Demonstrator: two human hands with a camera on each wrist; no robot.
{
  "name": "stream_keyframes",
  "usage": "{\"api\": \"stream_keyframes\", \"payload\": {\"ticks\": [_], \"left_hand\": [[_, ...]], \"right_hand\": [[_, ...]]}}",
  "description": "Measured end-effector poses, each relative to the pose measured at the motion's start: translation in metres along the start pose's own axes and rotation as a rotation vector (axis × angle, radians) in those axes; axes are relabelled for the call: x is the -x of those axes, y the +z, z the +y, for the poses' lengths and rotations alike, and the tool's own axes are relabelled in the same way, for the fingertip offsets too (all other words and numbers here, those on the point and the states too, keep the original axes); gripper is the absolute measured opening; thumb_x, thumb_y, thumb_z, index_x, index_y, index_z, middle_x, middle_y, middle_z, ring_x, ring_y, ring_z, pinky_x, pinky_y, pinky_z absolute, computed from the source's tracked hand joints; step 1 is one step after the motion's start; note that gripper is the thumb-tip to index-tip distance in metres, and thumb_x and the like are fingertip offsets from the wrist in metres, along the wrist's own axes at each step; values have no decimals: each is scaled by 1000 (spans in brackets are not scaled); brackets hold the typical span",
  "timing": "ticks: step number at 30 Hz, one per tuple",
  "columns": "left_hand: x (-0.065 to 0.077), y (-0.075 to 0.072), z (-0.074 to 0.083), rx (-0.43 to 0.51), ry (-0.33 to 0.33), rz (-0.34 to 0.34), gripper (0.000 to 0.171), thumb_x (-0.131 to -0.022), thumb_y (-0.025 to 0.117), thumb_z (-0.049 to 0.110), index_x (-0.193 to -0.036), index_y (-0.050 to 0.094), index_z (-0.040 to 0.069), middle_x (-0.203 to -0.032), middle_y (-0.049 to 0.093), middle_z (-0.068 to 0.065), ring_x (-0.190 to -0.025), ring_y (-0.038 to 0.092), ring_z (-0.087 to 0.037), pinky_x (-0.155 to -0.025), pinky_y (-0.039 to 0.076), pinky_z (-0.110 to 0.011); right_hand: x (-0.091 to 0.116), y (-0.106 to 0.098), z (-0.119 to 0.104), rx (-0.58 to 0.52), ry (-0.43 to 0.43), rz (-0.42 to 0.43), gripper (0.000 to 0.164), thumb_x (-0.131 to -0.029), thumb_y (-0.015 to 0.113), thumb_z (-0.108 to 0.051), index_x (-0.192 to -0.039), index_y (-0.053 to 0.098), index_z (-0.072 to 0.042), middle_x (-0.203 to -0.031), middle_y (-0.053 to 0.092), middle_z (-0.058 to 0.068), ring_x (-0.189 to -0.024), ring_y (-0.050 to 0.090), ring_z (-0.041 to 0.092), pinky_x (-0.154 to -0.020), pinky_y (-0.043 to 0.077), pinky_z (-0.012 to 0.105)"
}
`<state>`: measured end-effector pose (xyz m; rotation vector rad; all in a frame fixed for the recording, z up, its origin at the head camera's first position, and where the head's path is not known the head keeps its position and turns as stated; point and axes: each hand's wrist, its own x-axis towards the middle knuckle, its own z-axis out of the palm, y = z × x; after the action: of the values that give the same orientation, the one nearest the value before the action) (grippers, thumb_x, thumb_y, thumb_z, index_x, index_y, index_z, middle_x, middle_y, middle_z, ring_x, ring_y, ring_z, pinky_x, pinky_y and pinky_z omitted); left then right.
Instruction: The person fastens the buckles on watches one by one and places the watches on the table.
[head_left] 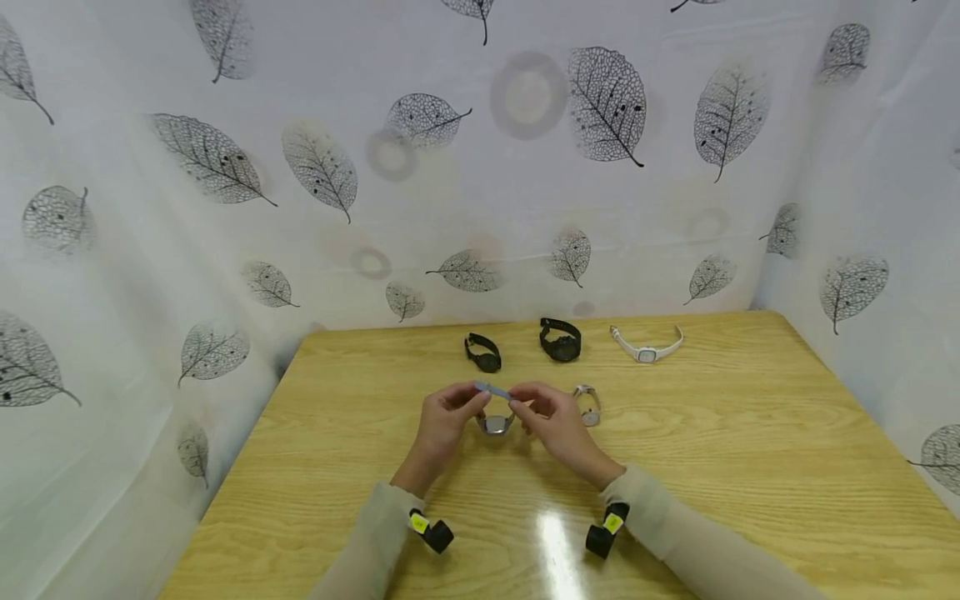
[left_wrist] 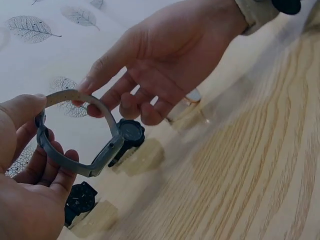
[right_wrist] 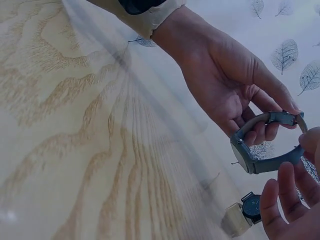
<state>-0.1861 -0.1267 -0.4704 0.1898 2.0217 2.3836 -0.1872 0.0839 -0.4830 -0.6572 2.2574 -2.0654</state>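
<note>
Pinching a blue-grey watch [head_left: 496, 426] from either side, the left hand [head_left: 444, 423] and the right hand [head_left: 553, 419] hold it up off the counter [head_left: 315, 492]. Each has its thumb and fingertips closed on the strap [head_left: 493, 390], while the other fingers bend loosely below. The watch sits between the two hands, at their fingertips, curved into a rounded loop. Its case hangs on the side nearest the wearer, the dial turned toward them; the gripped stretch of strap crosses the far, upper side of the loop. That stretch has its long axis running from the left hand to the right hand, dipping slightly toward the right one. Whether the buckle is fastened, I cannot tell.

Just to the right of the right hand lies a small watch [head_left: 592, 418] with a round dial, near its knuckles. Beyond the left hand, a little to its right, is a slim black watch [head_left: 489, 363]; a bulkier black watch [head_left: 564, 349] lies beyond the right hand. Farther out to that hand's right, a white watch [head_left: 647, 355] lies with its strap spread in a shallow curve, both ends pointing away from the wearer. Behind everything hangs a leaf-printed curtain [head_left: 465, 192].
</note>
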Motion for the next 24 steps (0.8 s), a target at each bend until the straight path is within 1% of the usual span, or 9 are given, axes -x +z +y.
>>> {"api": "stream_keyframes", "payload": {"ticks": [2, 8, 10, 11, 15, 17, 18, 20, 24], "left_hand": [[1, -1, 1, -11, 0, -7, 23, -95, 76, 10, -110, 73, -7, -97, 72, -5, -89, 64, -32, -76, 58, -28], [2, -3, 3, -22, -3, -44, 24, -95, 75, 8, -111, 71, -9, -97, 72, -4, -87, 64, -20, -75, 58, -28], [2, -5, 2, -23, -12, -58, 24, -95, 75, 8, -111, 71, -9, -97, 72, -5, -87, 64, -21, -75, 58, -27], [2, -6, 1, -22, -18, -60, 23, -95, 75, 8, -111, 71, -9, -97, 72, -5, -87, 64, -22, -75, 58, -28], [1, -8, -3, -12, -15, -65, 24, -96, 75, 10, -110, 71, -9, -97, 71, -5, -85, 63, -23, -76, 58, -28], [2, -8, -5, -10, -11, -62, 24, -95, 75, 10, -110, 71, -9, -97, 71, -4, -84, 63, -20, -77, 58, -28], [3, -8, -5, -10, -7, -66, 25, -95, 76, 10, -110, 71, -10, -96, 71, -4, -83, 64, -18, -76, 58, -28], [4, -6, -4, -15, -5, -75, 25, -95, 76, 9, -110, 70, -11, -96, 72, -4, -85, 64, -17, -77, 58, -27], [5, -4, -3, -25, -7, -108, 25, -93, 78, 9, -108, 72, -10, -97, 74, -6, -89, 67, -17, -81, 59, -30]], "right_hand": [[0, 0, 0, 10, -1, 5, 22, -103, 67, -22, -121, 71, -11, -112, 69, 21, -79, 63, 47, -64, 60, 42], [0, -1, 0, 37, -12, -11, 22, -103, 67, -22, -120, 72, -10, -113, 68, 22, -81, 64, 46, -65, 60, 42], [0, -1, 0, 45, -21, -12, 22, -103, 67, -22, -120, 73, -10, -113, 68, 22, -81, 64, 46, -64, 60, 43], [1, 0, -5, 49, -24, -12, 22, -103, 67, -19, -120, 73, -8, -112, 68, 23, -81, 64, 47, -64, 60, 44], [6, 3, -26, 83, -62, -18, 20, -101, 67, -9, -119, 72, -1, -108, 70, 23, -79, 63, 49, -60, 59, 37], [8, 5, -35, 98, -79, -20, 20, -100, 66, -4, -119, 72, 2, -106, 70, 23, -77, 64, 49, -59, 59, 37], [8, 5, -35, 105, -88, -18, 20, -101, 66, -3, -119, 72, 2, -105, 70, 21, -76, 64, 46, -59, 58, 35], [9, 6, -34, 104, -95, -14, 20, -100, 65, -2, -119, 71, 3, -105, 70, 20, -75, 65, 43, -59, 58, 36], [7, 9, -33, 122, -87, -10, 20, -100, 67, -3, -118, 72, 3, -105, 70, 18, -76, 66, 45, -59, 59, 34]]}}
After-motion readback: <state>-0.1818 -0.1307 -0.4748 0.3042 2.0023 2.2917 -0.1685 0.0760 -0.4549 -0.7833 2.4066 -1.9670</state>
